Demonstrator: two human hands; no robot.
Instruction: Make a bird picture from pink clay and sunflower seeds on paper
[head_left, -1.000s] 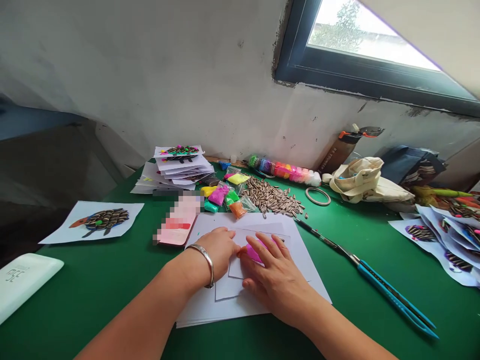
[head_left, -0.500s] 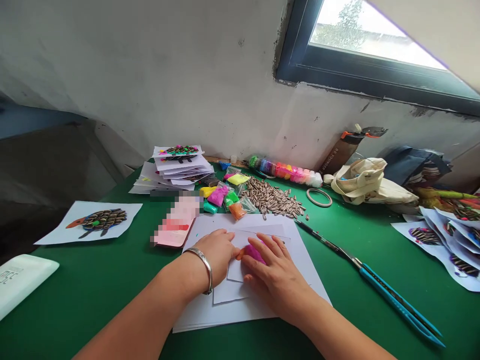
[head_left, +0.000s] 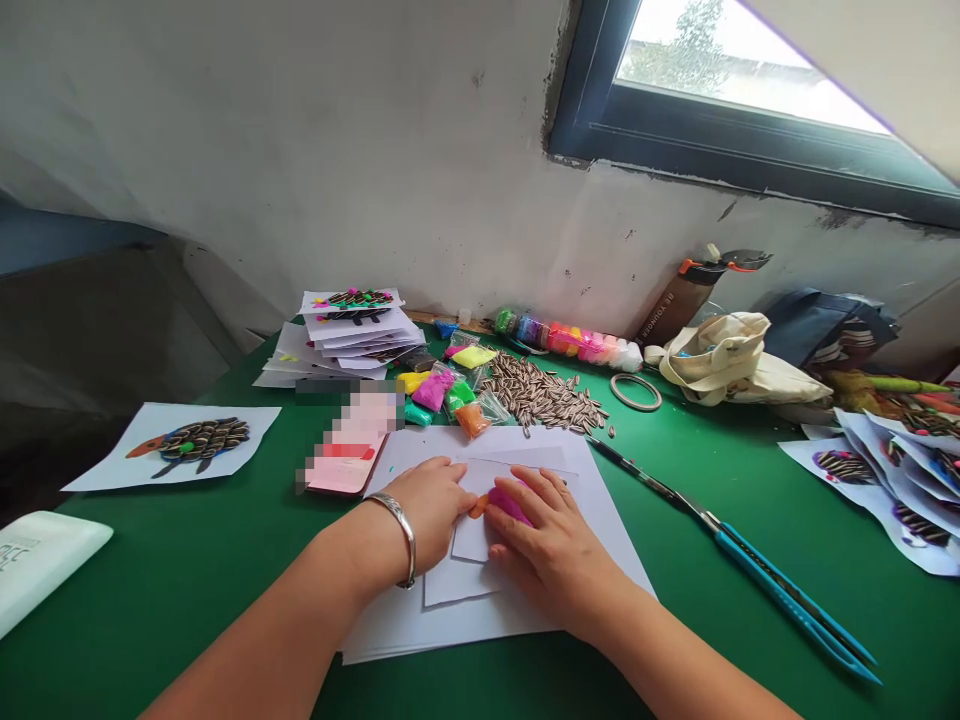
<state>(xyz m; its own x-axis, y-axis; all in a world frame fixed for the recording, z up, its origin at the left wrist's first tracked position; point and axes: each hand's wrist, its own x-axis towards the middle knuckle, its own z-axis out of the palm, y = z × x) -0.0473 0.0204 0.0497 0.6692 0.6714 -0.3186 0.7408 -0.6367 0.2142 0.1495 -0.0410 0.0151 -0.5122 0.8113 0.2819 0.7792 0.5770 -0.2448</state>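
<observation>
A flattened piece of magenta modelling clay (head_left: 508, 503) lies on a small white paper (head_left: 471, 545), with a small orange clay piece (head_left: 478, 507) joined at its left. My left hand (head_left: 435, 510), with a silver bracelet at the wrist, touches the orange piece with its thumb tip; its other fingers lie outstretched on the paper. My right hand (head_left: 544, 540) rests over the magenta clay with fingers spread, hiding its right part. Under the small paper are larger white sheets (head_left: 607, 580).
Sunflower seeds (head_left: 544, 390) lie in a heap behind the papers, beside bagged coloured clay (head_left: 431, 390). Blue-handled tweezers (head_left: 795, 600) lie to the right. A finished seed turtle picture (head_left: 172, 445), a pink phone (head_left: 349, 450) and a white power bank (head_left: 49, 565) are on the left.
The whole view has shifted slightly. Both hands stay almost in place on the clay, and a little more of the orange piece shows by the left thumb.
</observation>
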